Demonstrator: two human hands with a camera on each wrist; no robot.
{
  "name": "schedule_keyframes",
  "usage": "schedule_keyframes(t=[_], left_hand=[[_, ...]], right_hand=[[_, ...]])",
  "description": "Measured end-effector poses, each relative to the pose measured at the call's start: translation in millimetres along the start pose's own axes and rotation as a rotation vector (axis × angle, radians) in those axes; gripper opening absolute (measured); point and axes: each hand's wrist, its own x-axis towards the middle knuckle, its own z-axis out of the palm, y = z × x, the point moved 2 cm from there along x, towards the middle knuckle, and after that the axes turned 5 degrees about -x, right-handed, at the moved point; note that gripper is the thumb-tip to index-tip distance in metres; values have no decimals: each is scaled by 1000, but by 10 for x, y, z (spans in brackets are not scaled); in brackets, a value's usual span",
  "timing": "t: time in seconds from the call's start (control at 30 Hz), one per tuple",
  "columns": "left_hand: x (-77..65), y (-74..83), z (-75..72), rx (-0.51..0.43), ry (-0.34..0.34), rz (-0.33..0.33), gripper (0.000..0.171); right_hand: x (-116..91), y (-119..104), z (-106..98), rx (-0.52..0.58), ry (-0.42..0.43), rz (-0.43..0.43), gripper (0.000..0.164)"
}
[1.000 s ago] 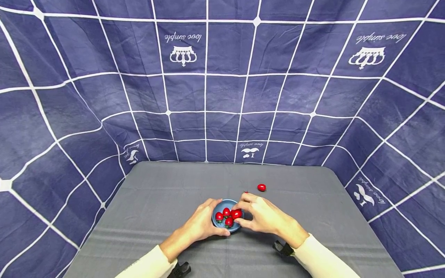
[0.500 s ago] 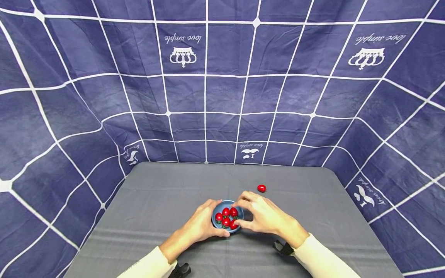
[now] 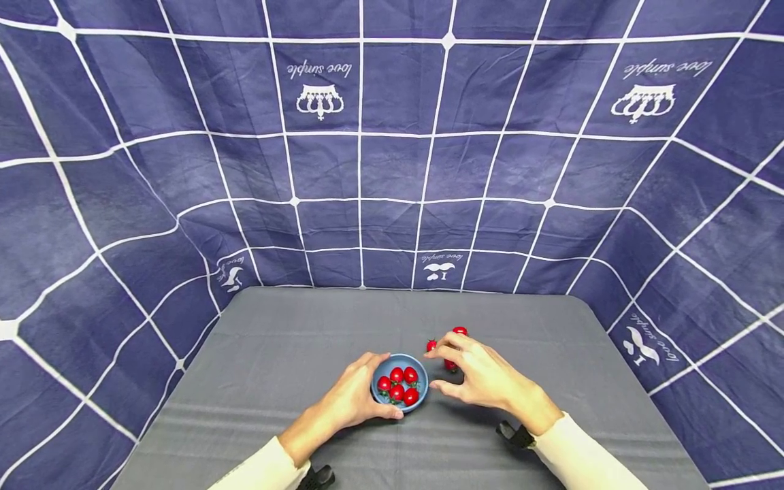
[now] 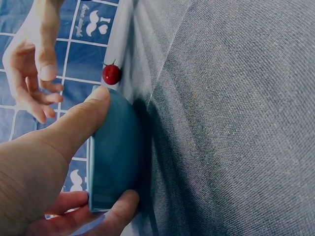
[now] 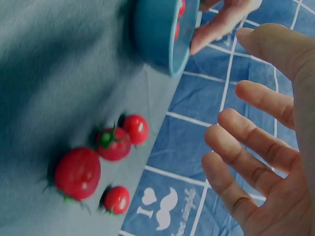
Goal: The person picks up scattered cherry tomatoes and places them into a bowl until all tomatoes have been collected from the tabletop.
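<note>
Bowl in left grip, opposite rim free

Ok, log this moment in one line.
left hand: grips blue bowl; right hand: holds nothing; in bowl: five tomatoes; on table: four tomatoes

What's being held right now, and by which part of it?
The blue bowl, by its rim and outer wall, in the left grip. The right grip holds nothing.

Your right grip, fingers spread, beside gray surface bearing four red tomatoes, three bunched, one just apart. Toward top, blue bowl, more tomatoes partly showing inside, your left grip at rim. Behind, white-lined blue cloth with heart-and-mustache print.
</note>
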Motion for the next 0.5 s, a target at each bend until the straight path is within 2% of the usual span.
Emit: schedule_keyframes(t=[0.5], left_hand=[[-16,-7,0,-11,6,-7,115]], right_hand=[[-247,236,-98,-45,-40,101,48]])
